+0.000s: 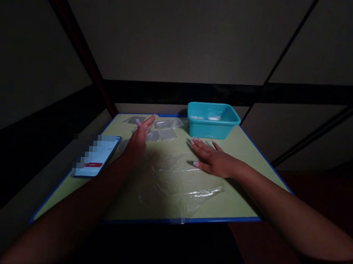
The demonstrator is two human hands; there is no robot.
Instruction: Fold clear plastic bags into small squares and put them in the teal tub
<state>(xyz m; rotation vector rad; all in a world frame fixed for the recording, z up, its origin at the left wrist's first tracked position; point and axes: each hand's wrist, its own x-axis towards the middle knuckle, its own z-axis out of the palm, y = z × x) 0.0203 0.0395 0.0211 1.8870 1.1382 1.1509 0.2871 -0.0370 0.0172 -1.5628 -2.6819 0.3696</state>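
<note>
A clear plastic bag (179, 180) lies spread on the yellow tabletop, its near end reaching the front edge. My right hand (212, 160) is stretched out low over the bag's right side, fingers apart and holding nothing. On the left, my left hand (140, 137) is raised on its side with fingers extended and nothing in it. Beyond and beside that hand lie several small folded clear packets (167, 134), partly hidden by it. A crumpled clear packet (169, 123) sits near the back edge.
A turquoise plastic basket (211, 130) holding some whitish packets stands at the back right. At the left edge lies a tablet or phone (98, 159) with its screen lit. The table (244, 204) has a blue rim, and a panelled wall (182, 40) rises behind it.
</note>
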